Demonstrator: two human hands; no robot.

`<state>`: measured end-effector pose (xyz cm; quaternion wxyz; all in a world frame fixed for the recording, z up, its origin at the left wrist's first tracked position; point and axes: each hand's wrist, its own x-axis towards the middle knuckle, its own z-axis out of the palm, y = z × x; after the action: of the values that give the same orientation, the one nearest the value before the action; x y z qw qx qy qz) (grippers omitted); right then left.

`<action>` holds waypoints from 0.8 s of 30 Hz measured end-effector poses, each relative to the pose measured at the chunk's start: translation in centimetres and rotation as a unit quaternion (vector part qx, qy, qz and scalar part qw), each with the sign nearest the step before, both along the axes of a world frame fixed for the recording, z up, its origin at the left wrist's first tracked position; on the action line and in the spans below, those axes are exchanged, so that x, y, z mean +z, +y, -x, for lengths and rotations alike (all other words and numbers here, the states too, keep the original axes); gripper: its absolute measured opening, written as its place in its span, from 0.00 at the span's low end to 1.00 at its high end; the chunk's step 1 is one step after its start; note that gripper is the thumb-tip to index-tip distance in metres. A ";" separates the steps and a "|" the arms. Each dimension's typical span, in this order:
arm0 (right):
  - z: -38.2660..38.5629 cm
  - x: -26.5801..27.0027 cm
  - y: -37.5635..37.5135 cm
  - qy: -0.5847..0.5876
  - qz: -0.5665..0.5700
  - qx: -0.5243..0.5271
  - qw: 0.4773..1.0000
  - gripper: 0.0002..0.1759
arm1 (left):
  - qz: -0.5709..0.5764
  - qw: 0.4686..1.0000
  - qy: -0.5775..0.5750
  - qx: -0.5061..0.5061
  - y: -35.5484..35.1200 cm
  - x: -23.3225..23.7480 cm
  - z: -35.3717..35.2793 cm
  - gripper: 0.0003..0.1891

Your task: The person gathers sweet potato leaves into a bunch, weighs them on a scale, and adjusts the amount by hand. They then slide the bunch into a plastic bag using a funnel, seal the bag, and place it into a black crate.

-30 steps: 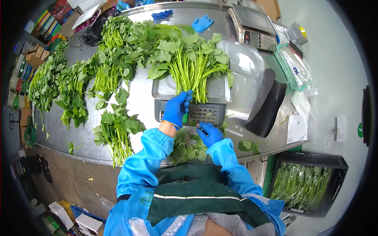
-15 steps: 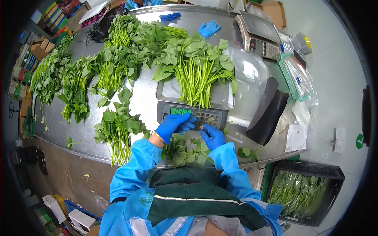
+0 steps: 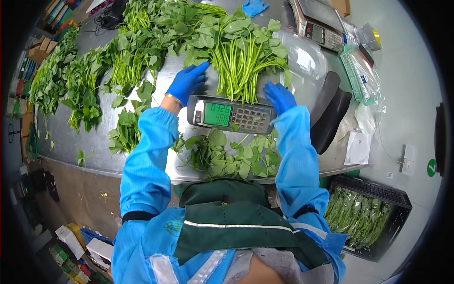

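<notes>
A bunch of leafy green stems (image 3: 239,66) lies on the pan of a digital scale (image 3: 198,122), stem ends toward me. The scale's green display (image 3: 217,113) reads about 0.326. At the pan's left side, my left hand (image 3: 186,85), in a blue glove, stretches its fingers toward the bunch. On the opposite side is my right hand (image 3: 280,97), also gloved, with fingers extended near the stems and nothing held. Loose leafy sprigs (image 3: 231,156) lie between the scale and the table's front edge.
More bunches of greens (image 3: 130,66) cover the left of the metal table (image 3: 106,158). A second scale (image 3: 317,28), a green basket (image 3: 352,71) and a curved black object (image 3: 331,118) stand right. A black crate (image 3: 392,194) of bagged greens sits below at right.
Both hands have moved forward and apart, from in front of the scale's keypad to either side of the bunch. The view has shifted, and the scale's keypad and display are uncovered.
</notes>
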<state>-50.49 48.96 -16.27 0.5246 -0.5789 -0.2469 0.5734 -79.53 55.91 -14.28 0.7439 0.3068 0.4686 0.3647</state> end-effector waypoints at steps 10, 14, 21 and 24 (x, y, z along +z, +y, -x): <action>5.9 -0.8 5.7 0.087 -0.024 0.178 0.980 0.29 | 0.012 0.993 -0.117 -0.032 2.0 0.9 -9.2 0.18; 6.5 0.2 3.2 0.014 -0.116 0.156 0.981 0.28 | -0.037 0.985 -0.164 -0.044 -0.3 1.2 -10.4 0.23; 1.8 5.7 -3.8 -0.114 -0.165 0.006 0.980 0.29 | -0.098 0.964 -0.190 -0.159 -4.9 4.1 -17.6 0.27; -2.1 7.2 -7.9 -0.259 -0.174 -0.108 0.944 0.30 | -0.129 0.932 -0.191 -0.279 -6.9 5.4 -22.2 0.26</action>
<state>-48.36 41.10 -9.12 0.5936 -0.6304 -0.4060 0.2924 -57.30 49.00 -8.89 0.8451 0.4431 0.1622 0.2513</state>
